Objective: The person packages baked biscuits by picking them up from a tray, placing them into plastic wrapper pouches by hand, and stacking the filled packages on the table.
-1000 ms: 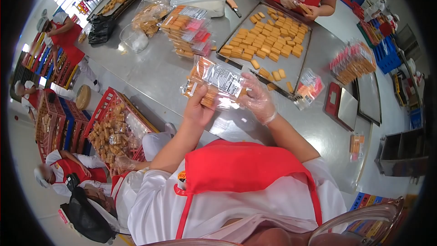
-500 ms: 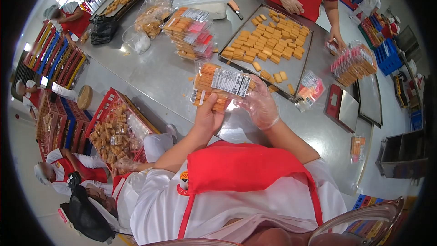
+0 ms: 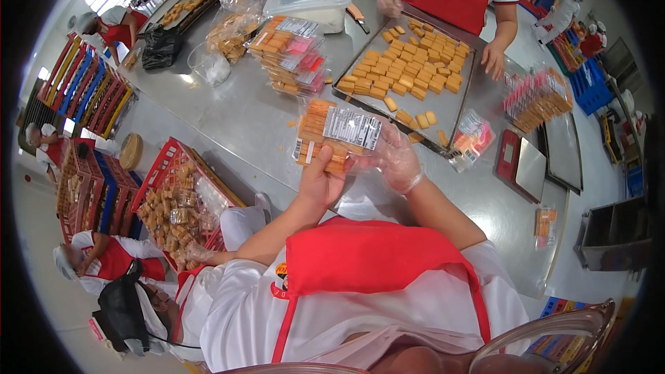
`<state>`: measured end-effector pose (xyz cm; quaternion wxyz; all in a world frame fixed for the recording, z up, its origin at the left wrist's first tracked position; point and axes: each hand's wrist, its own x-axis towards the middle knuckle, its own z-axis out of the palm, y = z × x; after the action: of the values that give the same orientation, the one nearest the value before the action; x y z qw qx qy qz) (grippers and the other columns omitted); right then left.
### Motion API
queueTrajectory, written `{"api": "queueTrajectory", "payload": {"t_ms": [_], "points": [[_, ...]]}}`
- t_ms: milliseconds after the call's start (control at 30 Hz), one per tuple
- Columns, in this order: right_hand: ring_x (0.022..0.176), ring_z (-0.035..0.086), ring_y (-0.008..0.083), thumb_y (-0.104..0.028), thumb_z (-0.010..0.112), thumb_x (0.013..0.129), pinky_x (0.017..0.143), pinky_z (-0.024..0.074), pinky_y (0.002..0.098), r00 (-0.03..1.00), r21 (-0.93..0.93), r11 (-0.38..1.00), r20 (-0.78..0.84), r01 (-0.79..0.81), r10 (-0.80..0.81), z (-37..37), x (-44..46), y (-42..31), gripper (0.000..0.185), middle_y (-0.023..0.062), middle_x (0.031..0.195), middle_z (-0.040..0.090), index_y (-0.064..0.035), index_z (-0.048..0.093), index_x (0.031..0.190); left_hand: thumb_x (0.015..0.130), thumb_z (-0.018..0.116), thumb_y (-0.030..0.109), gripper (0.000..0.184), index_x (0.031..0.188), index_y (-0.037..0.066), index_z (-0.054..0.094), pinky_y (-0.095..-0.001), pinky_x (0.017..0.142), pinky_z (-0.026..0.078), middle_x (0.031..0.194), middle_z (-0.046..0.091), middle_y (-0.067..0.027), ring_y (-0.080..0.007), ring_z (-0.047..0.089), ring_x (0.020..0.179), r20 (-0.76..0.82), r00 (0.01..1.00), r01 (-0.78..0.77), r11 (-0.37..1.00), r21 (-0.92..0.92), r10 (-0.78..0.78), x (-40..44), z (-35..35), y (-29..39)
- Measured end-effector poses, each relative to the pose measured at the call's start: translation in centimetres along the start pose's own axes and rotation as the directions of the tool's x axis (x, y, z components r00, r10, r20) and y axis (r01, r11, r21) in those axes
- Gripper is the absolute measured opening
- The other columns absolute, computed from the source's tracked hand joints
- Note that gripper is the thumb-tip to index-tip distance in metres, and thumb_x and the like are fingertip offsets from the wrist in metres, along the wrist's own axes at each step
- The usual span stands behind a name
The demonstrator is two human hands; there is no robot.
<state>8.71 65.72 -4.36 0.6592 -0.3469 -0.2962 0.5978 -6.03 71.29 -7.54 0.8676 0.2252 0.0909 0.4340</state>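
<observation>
Steel table point(image 3: 235, 121) gleaming below, your left hand point(image 3: 323, 184) and gloved right hand point(image 3: 402, 164) both grip the labelled packet point(image 3: 341, 129)!

A: Held packet point(image 3: 315, 121), colouring?
B: Orange-brown contents under clear film; label point(image 3: 352, 129) white, patterned with fine black print; barcode point(image 3: 298, 149) striped black on white.
A: Stacked packets point(image 3: 277, 40)?
B: Likewise orange-brown, with patches of white, pink and red.
A: Tray point(image 3: 449, 106) and its biscuits point(image 3: 412, 59)?
B: Tray grey, dark-rimmed; biscuits golden tan.
A: Scale point(image 3: 509, 149)?
B: Red body; plate point(image 3: 530, 170) silver-grey.
A: Tabletop point(image 3: 222, 114)?
B: Plain silver-grey, with whitish glare.
A: Wearer's clothing?
B: Apron point(image 3: 381, 256) solid red; shirt point(image 3: 242, 312) plain white.
A: Remaining entries?
B: Bag point(image 3: 163, 48), black; tub point(image 3: 332, 22), cloudy white; knife handle point(image 3: 356, 12), orange-tan; basket point(image 3: 154, 170), red.
</observation>
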Motion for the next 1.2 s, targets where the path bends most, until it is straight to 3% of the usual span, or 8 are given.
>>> {"api": "queueTrajectory", "payload": {"t_ms": [300, 600, 867, 967, 1000, 1100, 1133, 1200], "points": [[0.096, 0.055, 0.019, -0.008, 0.059, 0.079, 0.081, 0.0476, 0.0301, 0.921, -0.112, 0.939, -0.189, 0.324, -0.34, 2.1, 0.9, 1.2, 0.038, 0.0076, 0.109, 0.054, -0.002, 0.048, 0.115, 0.083, 0.057, 0.017, 0.042, 0.121, 0.012, 0.04, -0.0346, 0.089, 0.043, 0.115, 0.051, -0.0044, -0.0191, 0.05, 0.106, 0.052, 0.996, 0.081, 0.972, -0.219, -0.071, 0.6, -0.8, -0.9], [0.088, 0.057, 0.0161, -0.001, 0.057, 0.075, 0.08, 0.0448, 0.0263, 0.834, -0.542, 0.674, 0.096, 0.502, -0.544, 0.3, 1.6, 0.3, 0.026, 0.008, 0.098, 0.058, -0.0012, 0.059, 0.101, 0.084, 0.054, 0.023, 0.044, 0.124, 0.011, 0.04, -0.0382, 0.094, 0.038, 0.122, 0.047, -0.0053, -0.0214, 0.046, 0.112, 0.172, 0.978, 0.15, 0.973, -0.173, -0.12, 0.1, -1.8, -1.7], [0.083, 0.06, 0.0228, -0.004, 0.054, 0.076, 0.075, 0.0456, 0.0279, 0.804, -0.721, 0.36, 0.505, 0.593, -0.313, 1.1, -0.5, -3.4, 0.039, 0.0114, 0.094, 0.06, -0.0069, 0.053, 0.115, 0.079, 0.058, 0.041, 0.061, 0.13, 0.017, 0.033, -0.0446, 0.095, 0.035, 0.129, 0.04, -0.0058, -0.0239, 0.039, 0.117, 0.314, 0.925, 0.315, 0.894, -0.32, -0.213, -0.9, -1.8, -0.1], [0.07, 0.057, 0.024, -0.006, 0.052, 0.078, 0.064, 0.0451, 0.0299, 0.776, -0.725, 0.445, 0.623, 0.526, 0.097, 1.4, -1.7, -7.5, 0.037, 0.0102, 0.081, 0.058, -0.0102, 0.054, 0.115, 0.069, 0.066, 0.046, 0.082, 0.134, 0.019, 0.026, -0.0471, 0.1, 0.026, 0.134, 0.032, -0.0086, -0.0256, 0.031, 0.123, 0.374, 0.926, 0.078, 0.995, -0.067, -0.047, 0.6, -3.5, 3.0], [0.061, 0.052, 0.0221, -0.007, 0.05, 0.078, 0.056, 0.0423, 0.0306, 0.789, -0.774, 0.499, 0.56, 0.39, 0.253, 1.0, -1.6, -6.8, 0.033, 0.008, 0.071, 0.054, -0.0127, 0.057, 0.11, 0.07, 0.069, 0.038, 0.073, 0.129, 0.014, 0.035, -0.0395, 0.094, 0.033, 0.123, 0.045, -0.0103, -0.0214, 0.042, 0.113, 0.328, 0.939, -0.024, 0.933, 0.358, -0.102, 0.4, -3.3, 3.8], [0.062, 0.053, 0.0198, -0.01, 0.051, 0.08, 0.057, 0.0422, 0.0301, 0.75, -0.752, 0.342, 0.639, 0.563, 0.17, 1.3, -1.9, -5.1, 0.024, 0.0072, 0.068, 0.054, -0.0127, 0.06, 0.102, 0.07, 0.071, 0.029, 0.058, 0.118, 0.008, 0.046, -0.0306, 0.082, 0.041, 0.101, 0.056, -0.0085, -0.0169, 0.053, 0.093, 0.246, 0.747, -0.087, 0.276, 0.957, -0.617, -0.1, -2.3, 4.8], [0.071, 0.056, 0.0198, -0.017, 0.051, 0.084, 0.064, 0.0443, 0.0297, 0.779, -0.791, 0.54, 0.522, 0.288, 0.348, 0.3, -1.6, -4.8, 0.019, 0.0084, 0.076, 0.057, -0.0101, 0.061, 0.098, 0.071, 0.07, 0.021, 0.04, 0.103, 0.003, 0.052, -0.026, 0.071, 0.043, 0.084, 0.058, -0.0057, -0.0145, 0.054, 0.076, 0.212, 0.788, -0.053, 0.279, 0.959, -0.578, -0.4, -2.1, 4.2], [0.075, 0.057, 0.02, -0.02, 0.05, 0.085, 0.069, 0.0449, 0.0292, 0.845, -0.766, 0.456, 0.532, 0.454, 0.052, -1.3, -0.7, -5.2, 0.02, 0.0089, 0.08, 0.059, -0.0088, 0.061, 0.098, 0.074, 0.067, 0.02, 0.036, 0.101, 0.003, 0.05, -0.0262, 0.071, 0.043, 0.084, 0.057, -0.0066, -0.0157, 0.055, 0.076, 0.175, 0.89, -0.05, 0.292, 0.955, -0.421, -0.8, -3.3, 3.3]]}}
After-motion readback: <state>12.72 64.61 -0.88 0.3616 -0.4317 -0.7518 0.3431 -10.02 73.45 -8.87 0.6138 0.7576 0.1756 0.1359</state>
